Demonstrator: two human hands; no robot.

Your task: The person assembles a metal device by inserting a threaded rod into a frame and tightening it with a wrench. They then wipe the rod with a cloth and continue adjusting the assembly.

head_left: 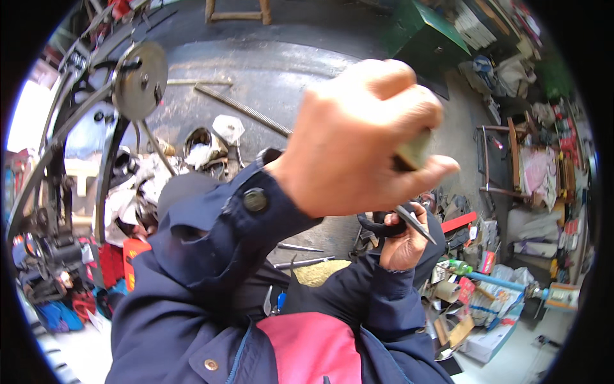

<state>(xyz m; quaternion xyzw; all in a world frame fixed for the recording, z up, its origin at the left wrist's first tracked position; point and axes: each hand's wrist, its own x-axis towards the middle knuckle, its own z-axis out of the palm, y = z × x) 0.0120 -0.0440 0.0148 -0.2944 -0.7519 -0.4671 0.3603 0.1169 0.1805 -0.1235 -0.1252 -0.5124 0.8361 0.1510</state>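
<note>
Close up, my left hand [358, 141] is raised with its fingers curled round a blurred yellowish-green piece [414, 152], which I cannot identify. Below and to the right of it, my right hand [404, 246] grips a black curved piece [374, 224] beside my knee. A pointed grey metal blade [417, 225] slants across the fingers of that hand. Whether the blade belongs to the black piece or to something in my left hand is hidden. Between my legs lie a yellowish pad [320, 273] and thin metal tools [304, 262].
A black metal machine with a round wheel [141, 81] stands at left. On the floor ahead lies a long ridged rod [243, 110]. A green cabinet [432, 41] is at the far right. Scraps, a green bottle [458, 267] and a red strip [459, 222] crowd my right.
</note>
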